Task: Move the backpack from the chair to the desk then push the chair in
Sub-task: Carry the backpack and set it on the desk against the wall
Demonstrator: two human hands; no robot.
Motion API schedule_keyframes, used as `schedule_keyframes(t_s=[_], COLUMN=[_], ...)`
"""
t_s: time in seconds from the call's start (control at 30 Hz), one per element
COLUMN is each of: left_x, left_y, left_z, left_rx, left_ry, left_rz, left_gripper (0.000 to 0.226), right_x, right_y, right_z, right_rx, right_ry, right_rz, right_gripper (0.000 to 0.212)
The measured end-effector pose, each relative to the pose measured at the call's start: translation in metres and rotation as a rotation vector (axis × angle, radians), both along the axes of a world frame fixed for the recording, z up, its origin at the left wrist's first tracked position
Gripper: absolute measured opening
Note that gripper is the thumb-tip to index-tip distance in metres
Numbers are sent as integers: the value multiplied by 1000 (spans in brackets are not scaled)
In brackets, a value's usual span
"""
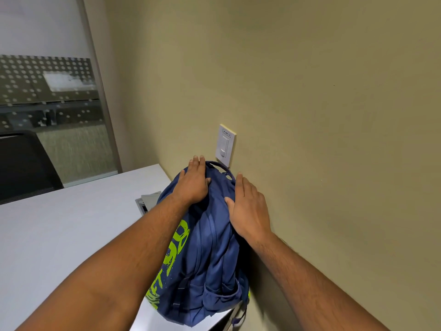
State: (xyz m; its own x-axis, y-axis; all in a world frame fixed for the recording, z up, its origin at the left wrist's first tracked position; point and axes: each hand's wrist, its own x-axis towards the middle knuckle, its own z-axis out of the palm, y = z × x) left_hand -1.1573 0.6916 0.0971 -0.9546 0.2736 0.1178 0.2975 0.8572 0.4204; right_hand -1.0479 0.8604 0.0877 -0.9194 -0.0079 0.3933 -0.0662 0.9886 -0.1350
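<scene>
Both hands lie spread, palms down, on the top of the backpack (210, 254): the left hand (194, 181) flat by the carry loop, the right hand (248, 211) flat along the side next to the wall; neither closes around anything. Soft, creased blue fabric with lime-green lettering, the backpack stands on the smooth white worktop (59, 235), pressed against the matte beige wall (310, 115), its long axis running from the near edge up toward a white wall switch (225, 145). A grey cable hatch (148, 200) sits just beside it; a dark chair (21, 163) stands beyond the worktop.
</scene>
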Motion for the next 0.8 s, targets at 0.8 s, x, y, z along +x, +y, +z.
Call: schedule_keyframes(t_s=[0.8], left_x=[146], left_y=[-59], left_z=[-18], left_rx=[-136], left_ry=[91], left_rz=[117], left_gripper=[68], right_x=[81], right_y=[-23], right_z=[23], right_rx=[75], right_ry=[-48], right_rz=[7], right_gripper=[75])
